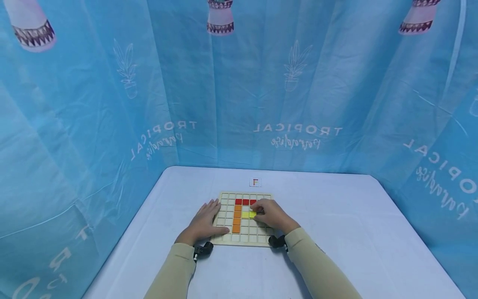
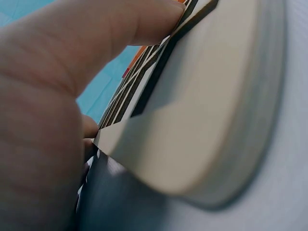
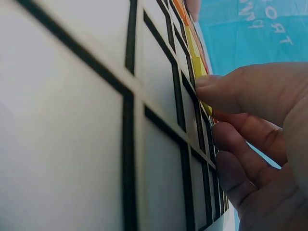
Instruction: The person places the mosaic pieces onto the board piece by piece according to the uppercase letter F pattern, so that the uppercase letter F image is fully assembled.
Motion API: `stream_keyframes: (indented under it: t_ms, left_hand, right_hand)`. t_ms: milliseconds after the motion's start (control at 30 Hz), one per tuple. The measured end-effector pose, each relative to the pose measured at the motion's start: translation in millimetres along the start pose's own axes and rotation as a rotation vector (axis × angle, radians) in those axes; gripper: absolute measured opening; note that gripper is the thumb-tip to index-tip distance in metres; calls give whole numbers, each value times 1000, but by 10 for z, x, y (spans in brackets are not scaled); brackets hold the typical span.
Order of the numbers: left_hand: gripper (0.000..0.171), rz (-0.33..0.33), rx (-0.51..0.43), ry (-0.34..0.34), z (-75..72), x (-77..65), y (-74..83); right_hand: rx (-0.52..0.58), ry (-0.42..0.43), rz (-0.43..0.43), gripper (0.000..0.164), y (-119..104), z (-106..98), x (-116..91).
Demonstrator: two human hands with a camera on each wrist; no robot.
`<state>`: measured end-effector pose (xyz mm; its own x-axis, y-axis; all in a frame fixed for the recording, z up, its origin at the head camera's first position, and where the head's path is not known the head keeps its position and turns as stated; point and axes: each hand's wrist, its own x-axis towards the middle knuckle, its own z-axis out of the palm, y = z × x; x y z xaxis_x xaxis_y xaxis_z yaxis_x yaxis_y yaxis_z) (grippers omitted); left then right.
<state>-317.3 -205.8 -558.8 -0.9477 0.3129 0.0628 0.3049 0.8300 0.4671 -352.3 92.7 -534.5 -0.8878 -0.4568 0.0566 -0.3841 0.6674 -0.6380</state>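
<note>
A wooden grid board (image 1: 244,238) lies on the table, its square cells mostly pale. Red tiles (image 1: 245,202) form a short row near its far side, and several orange tiles (image 1: 237,215) run down in a column from the row's left end. Beside that column are two yellow tiles (image 1: 245,215). My left hand (image 1: 203,222) rests along the board's left edge, fingers extended and thumb over the near left cells. With thumb and index finger, my right hand (image 1: 274,214) pinches the right-hand yellow tile (image 3: 207,109) at its cell; its other fingers are bent close to the grid.
A small printed card (image 1: 255,182) with a coloured grid pattern lies beyond the board. White cloth covers the table (image 1: 336,216). Blue printed curtains (image 1: 239,91) hang around its back and sides. Dark wrist devices (image 1: 203,249) sit at both sleeve cuffs.
</note>
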Motion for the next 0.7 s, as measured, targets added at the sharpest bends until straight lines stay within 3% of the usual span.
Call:
stream_keyframes:
  t_ms: [467,700]
  left_hand:
    - [118,-2,-13,0,15,29,34]
    - [118,-6,-23,-11,28,25,35]
  right_hand:
    - [17,46,-2,32,43,-23,-91]
    - [44,74,-5,31,143,-124,-245]
